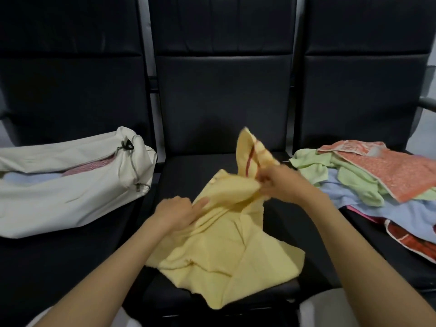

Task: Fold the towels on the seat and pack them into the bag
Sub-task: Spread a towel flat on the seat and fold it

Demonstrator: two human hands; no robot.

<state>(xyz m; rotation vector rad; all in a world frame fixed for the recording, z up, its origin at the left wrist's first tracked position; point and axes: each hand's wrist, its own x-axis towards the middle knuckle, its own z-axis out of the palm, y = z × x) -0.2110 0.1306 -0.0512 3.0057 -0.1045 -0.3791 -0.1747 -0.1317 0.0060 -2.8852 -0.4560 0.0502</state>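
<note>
A crumpled yellow towel [226, 256] with a red stripe lies on the middle black seat [188, 171]. My right hand [280, 185] pinches a raised edge of it, so one corner stands up above the seat. My left hand [177, 211] grips a bunched fold at the towel's left side. On the left seat lies a white drawstring bag [70, 199], its mouth open, with pink and light blue cloth showing inside. A pile of towels [377, 185] sits on the right seat: orange on top, green and light blue under it.
Three black seats with tall backrests stand in a row, divided by grey metal frames [147, 74]. A grey armrest [427, 102] sticks out at the far right. A red-and-white cloth [412, 244] hangs at the right seat's front edge.
</note>
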